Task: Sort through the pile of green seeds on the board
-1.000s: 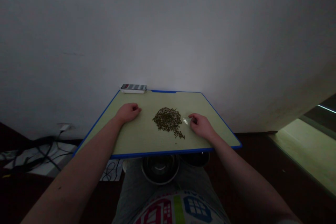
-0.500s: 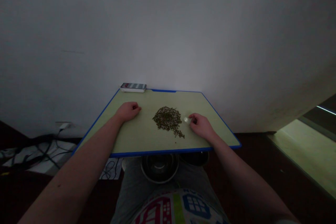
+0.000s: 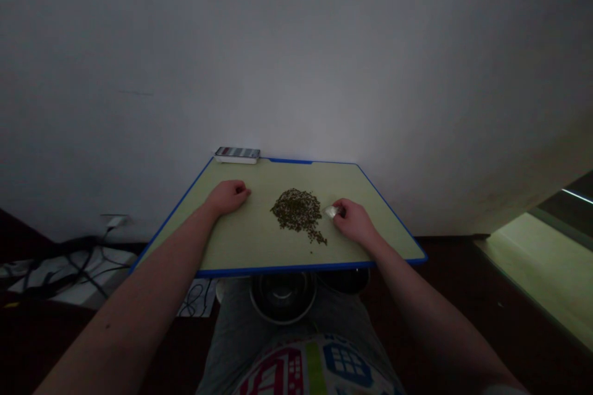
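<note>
A loose heap of small brown-green grains [image 3: 296, 210] lies on the middle of a pale board [image 3: 250, 241] with a blue rim, a short trail of them running toward its near right. Just right of the heap, my right hand [image 3: 354, 220] is closed in a pinch on a small shiny silvery piece [image 3: 332, 212], whose tip points at the grains. What kind of thing it is does not show clearly. My left hand [image 3: 228, 196] rests on the board left of the heap, fingers curled in, with nothing visible in them.
A phone [image 3: 238, 152] lies on a white box [image 3: 236, 160] at the far left corner. Below the near edge, a metal bowl [image 3: 283, 316] sits at my lap, with a dark bowl [image 3: 347, 281] beside it. Cables [image 3: 83, 259] lie at the left; a wall [image 3: 296, 74] stands behind.
The shiny piece in my right hand has tilted and now looks narrower and more pointed. My left hand and the heap stay as they were; the view has shifted very slightly.
</note>
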Available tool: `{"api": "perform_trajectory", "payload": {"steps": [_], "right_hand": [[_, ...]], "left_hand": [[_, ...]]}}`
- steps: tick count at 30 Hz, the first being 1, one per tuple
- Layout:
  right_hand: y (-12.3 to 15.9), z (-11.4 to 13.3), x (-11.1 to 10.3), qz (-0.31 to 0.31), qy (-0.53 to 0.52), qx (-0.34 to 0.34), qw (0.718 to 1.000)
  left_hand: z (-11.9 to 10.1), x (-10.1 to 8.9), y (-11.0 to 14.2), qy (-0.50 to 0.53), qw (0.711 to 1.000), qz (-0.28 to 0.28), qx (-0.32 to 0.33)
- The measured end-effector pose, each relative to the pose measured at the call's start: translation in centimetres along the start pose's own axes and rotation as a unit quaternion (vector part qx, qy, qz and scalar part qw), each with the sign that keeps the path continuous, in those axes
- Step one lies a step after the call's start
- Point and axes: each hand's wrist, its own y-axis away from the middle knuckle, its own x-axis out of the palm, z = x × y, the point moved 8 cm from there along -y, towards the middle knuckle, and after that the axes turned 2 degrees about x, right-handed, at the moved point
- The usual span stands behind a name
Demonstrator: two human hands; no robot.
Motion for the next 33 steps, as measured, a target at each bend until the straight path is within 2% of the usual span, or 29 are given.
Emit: {"api": "perform_trajectory", "payload": {"steps": [11,16,23,28,33], "right_hand": [[-0.1,-3.2,-1.9,-0.049,0.024,0.079,0.995],[-0.4,-1.8,-1.0,-0.032,-0.025,0.052,0.998],[-0.4,0.2,0.6,-0.004,-0.023,0.027,0.999],[-0.7,0.1,0.6,-0.015,-0.004,0.035,0.999],[-1.2,-1.2,0.1,-0.027,0.033,0.074,0.996]], "left_hand": [[0.0,-0.1,0.0,-0.011,1.0,-0.005,0.003],[-0.1,-0.1,0.0,-0.007,1.0,-0.008,0.005],[0.0,0.0,-0.1,-0.007,1.0,-0.003,-0.001],[-0.1,-0.1,0.0,-0.009,1.0,-0.005,0.004],[-0.1,-0.1,0.0,-0.012,1.0,-0.005,-0.002]]}}
